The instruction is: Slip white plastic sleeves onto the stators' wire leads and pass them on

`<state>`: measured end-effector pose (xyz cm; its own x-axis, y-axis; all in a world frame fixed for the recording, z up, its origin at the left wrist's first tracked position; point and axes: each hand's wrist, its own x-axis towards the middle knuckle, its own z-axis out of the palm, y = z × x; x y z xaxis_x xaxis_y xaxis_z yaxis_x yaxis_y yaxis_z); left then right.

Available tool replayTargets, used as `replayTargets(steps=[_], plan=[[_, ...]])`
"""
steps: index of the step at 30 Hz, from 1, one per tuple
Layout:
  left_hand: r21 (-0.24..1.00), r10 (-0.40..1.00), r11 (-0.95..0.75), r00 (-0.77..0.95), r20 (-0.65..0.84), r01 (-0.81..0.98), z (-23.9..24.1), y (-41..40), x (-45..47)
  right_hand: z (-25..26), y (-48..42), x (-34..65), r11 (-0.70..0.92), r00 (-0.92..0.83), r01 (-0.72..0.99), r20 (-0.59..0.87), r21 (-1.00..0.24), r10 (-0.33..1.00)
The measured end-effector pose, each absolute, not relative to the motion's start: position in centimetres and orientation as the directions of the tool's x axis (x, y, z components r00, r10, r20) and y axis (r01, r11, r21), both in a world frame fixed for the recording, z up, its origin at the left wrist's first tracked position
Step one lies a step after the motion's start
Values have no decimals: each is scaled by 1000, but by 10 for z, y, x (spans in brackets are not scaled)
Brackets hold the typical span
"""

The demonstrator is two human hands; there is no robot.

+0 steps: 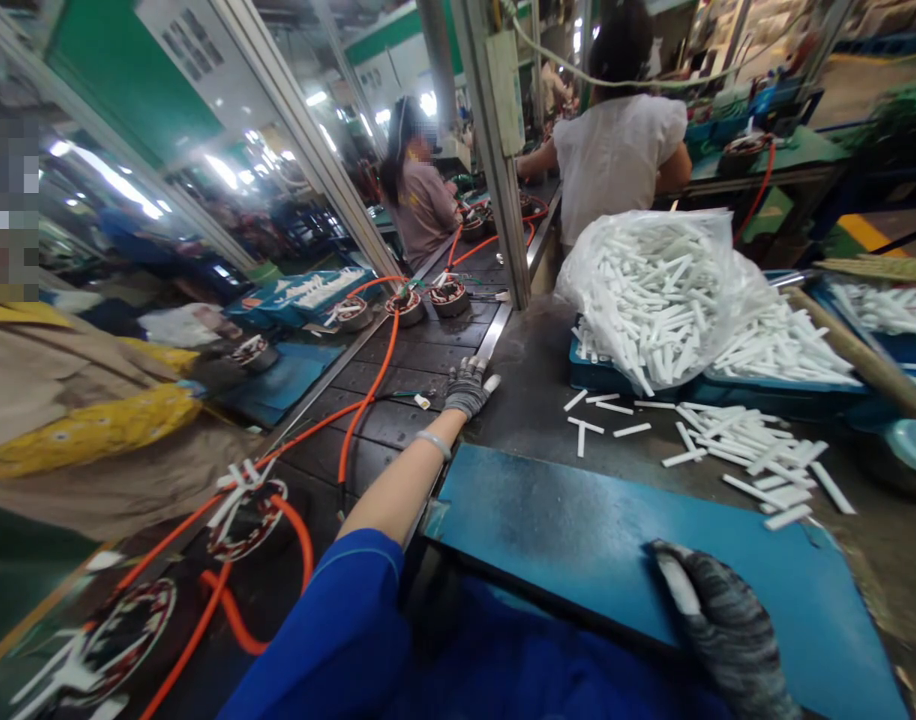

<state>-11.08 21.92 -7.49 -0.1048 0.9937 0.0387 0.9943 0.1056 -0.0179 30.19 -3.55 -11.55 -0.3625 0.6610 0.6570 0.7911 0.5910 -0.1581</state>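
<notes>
My left hand (467, 388), in a grey glove, is stretched far forward to the edge of the dark conveyor (405, 400), fingers curled around a small white strip. My right hand (717, 620), also gloved, rests on the blue mat (578, 540) close to me, closed on a white strip that sticks out at the thumb. Loose white strips (735, 445) lie scattered on the grey table beyond the mat. Motor stators (248, 520) with white strips in them sit on the conveyor at my lower left.
A clear bag full of white strips (657, 290) sits in blue trays. An orange hose (368, 400) runs along the conveyor past more stators (449, 296). Two people work at the far end; another person's sleeve is at the left. A metal post (495, 160) stands ahead.
</notes>
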Motion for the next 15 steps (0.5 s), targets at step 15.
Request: replayTargets(steps=[15], plan=[[-13, 995, 98, -97, 38, 995, -75, 221, -109, -108, -37, 289, 394, -122, 798, 518, -456, 846]])
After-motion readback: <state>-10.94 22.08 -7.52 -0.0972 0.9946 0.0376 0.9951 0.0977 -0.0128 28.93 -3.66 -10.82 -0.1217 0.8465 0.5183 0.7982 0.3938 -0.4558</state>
